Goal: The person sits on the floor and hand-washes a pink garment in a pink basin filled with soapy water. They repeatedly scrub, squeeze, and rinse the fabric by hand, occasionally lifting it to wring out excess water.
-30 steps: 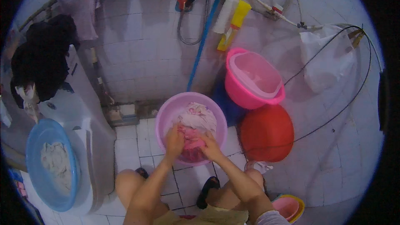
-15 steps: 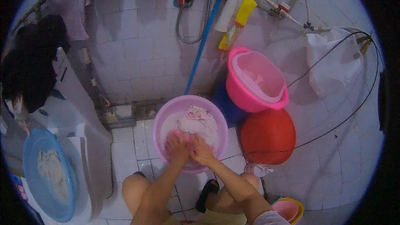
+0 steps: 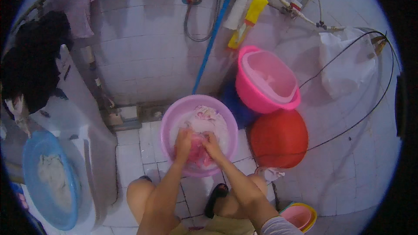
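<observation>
This looks like a home bathroom that doubles as a laundry corner. Pale tiles cover the wall (image 3: 148, 56) and the floor (image 3: 129, 152), and a metal shower hose (image 3: 198, 39) loops against the wall — white water pipes (image 3: 303, 18) run exposed nearby. A lilac towel (image 3: 72, 11) hangs at the upper left, and plastic washbasins — a lavender basin (image 3: 164, 132) with wet-looking cloth (image 3: 209, 124), a blue basin (image 3: 28, 178), a red basin (image 3: 278, 139) — stand about.
</observation>
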Tool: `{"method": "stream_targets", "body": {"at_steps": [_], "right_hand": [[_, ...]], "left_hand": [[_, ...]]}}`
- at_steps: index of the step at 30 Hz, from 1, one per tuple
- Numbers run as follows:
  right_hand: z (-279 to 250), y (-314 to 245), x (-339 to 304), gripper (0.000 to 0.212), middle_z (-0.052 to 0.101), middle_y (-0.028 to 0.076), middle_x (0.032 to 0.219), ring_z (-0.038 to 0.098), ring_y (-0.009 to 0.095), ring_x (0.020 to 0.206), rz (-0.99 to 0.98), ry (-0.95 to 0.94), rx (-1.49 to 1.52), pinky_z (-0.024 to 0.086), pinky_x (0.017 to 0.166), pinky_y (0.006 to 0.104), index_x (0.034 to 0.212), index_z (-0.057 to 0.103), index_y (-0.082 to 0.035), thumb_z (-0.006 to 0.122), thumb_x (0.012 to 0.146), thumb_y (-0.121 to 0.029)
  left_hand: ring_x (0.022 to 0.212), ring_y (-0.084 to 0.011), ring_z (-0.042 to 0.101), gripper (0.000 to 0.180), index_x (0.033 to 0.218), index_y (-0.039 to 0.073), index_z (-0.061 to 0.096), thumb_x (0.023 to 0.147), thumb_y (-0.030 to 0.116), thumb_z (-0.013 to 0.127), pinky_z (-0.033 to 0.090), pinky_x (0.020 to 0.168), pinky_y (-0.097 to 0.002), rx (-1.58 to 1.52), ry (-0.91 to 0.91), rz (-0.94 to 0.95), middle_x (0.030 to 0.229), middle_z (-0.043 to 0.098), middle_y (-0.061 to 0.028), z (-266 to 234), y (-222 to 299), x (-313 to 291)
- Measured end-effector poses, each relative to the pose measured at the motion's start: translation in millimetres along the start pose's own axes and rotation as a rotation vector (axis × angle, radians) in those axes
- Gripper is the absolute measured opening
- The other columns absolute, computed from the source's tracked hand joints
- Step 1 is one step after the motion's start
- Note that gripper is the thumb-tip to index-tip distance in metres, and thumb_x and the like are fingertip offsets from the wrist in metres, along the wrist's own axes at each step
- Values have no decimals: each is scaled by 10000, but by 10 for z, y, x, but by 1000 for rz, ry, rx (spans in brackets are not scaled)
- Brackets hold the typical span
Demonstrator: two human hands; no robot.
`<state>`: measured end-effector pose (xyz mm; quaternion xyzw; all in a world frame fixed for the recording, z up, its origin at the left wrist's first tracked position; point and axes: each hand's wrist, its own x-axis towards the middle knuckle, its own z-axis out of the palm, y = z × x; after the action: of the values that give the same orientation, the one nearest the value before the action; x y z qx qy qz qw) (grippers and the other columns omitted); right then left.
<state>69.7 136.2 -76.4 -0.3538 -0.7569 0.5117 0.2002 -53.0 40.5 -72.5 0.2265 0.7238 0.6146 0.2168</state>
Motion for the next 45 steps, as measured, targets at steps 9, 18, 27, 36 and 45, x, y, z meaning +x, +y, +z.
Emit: {"method": "stream_targets", "body": {"at_steps": [9, 18, 27, 36, 45], "right_hand": [[-420, -652, -551, 308, 506, 126, 981, 433, 278, 968, -360, 7, -389, 344, 855, 370, 952, 590, -24, 649, 766, -263], [-261, -501, -624, 404, 489, 168, 1196, 436, 363, 1132, -482, -255, -388, 377, 962, 411, 1025, 566, -42, 732, 670, -140], [-31, -365, -439, 764, 424, 235, 1276, 417, 423, 1148, -353, -204, -604, 381, 949, 474, 1248, 421, -36, 772, 611, -269], [53, -312, -48, 356, 555, 283, 914, 537, 440, 914, 52, -299, -552, 446, 797, 475, 988, 494, -11, 639, 738, -217], [-84, -286, 58, 393, 672, 172, 822, 612, 219, 751, 215, 289, 107, 451, 710, 348, 786, 633, 79, 600, 863, -305]], "left_hand": [[1012, -297, 510, 316, 1138, 21, 554, 845, 136, 586, 417, 876, -357, 27, 8, 361, 1084, 521, -171, -156, 675, -353], [1200, -472, 359, 440, 1248, 146, 545, 860, 353, 537, 289, 975, -596, 948, 104, 479, 1342, 378, -249, -114, 420, -802], [1293, -457, 204, 636, 1398, 206, 311, 843, 429, 527, 251, 997, -602, 1063, -392, 25, 1413, 255, -238, 9, 48, -468], [1119, -371, 493, 366, 1131, 109, 552, 903, 379, 455, 405, 907, -490, 932, -168, -17, 1252, 496, -195, 41, 107, -40], [796, -196, 542, 287, 1014, 50, 591, 916, 310, 519, 441, 761, -322, -410, -37, -323, 953, 566, -64, -36, 8, -40]]}}
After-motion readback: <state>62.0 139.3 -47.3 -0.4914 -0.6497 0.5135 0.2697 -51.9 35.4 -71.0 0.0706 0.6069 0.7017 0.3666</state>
